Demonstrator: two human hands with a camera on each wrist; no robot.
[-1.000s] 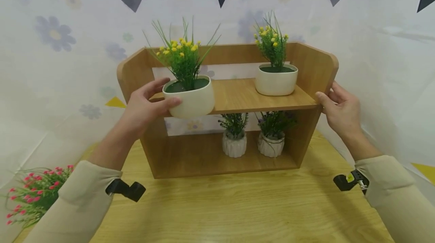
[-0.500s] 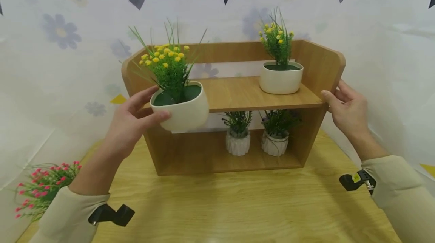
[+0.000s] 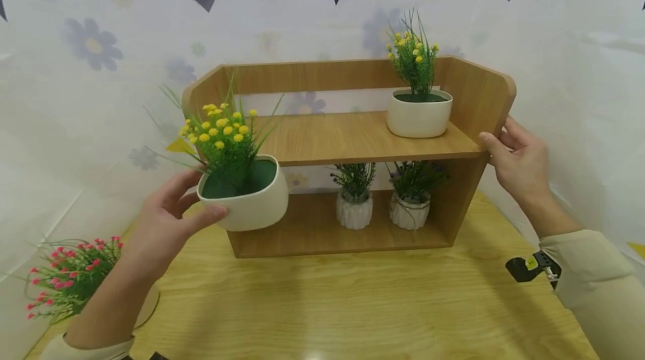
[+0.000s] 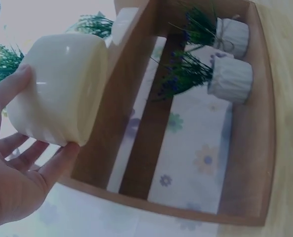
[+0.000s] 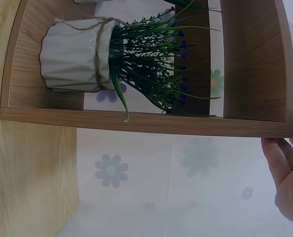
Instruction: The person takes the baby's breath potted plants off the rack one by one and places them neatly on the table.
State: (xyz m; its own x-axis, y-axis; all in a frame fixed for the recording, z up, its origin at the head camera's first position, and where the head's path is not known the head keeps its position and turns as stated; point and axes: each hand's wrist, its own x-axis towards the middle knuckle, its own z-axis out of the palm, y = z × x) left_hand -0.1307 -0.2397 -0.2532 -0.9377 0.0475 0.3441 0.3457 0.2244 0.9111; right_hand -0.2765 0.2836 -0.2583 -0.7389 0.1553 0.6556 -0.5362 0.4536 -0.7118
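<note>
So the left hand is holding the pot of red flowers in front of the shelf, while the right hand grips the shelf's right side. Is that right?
Not quite: the flowers are yellow. The head view shows the left hand holding the cream pot of yellow flowers in front of the wooden shelf, while the right hand grips its right side. The red-flowered plant sits untouched at the table's left edge.

Setting: a staged home-style display corner, not a lived-in room. Evidence: thin white backdrop sheet printed with flowers and triangles hung behind; light wooden bench carried a small two-tier wooden shelf stocked with artificial potted plants.
</note>
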